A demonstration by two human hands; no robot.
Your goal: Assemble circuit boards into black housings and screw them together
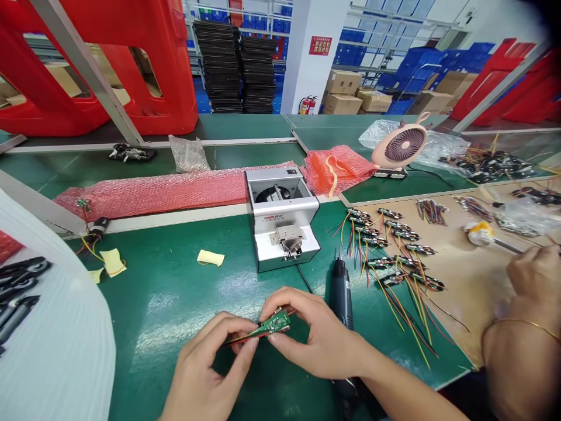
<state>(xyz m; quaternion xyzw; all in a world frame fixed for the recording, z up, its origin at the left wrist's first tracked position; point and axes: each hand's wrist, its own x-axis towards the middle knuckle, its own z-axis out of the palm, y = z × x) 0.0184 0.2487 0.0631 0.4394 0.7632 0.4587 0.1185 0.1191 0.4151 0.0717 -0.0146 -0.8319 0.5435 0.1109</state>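
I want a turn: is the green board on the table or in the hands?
In the hands: the green circuit board is pinched between the left hand and right hand.

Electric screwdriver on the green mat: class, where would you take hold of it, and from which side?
Take the electric screwdriver by its dark barrel, the grip, from above and the left side. It lies with its bit pointing away, leaving the barrel free. Its rear passes under the right hand, which holds a green circuit board.
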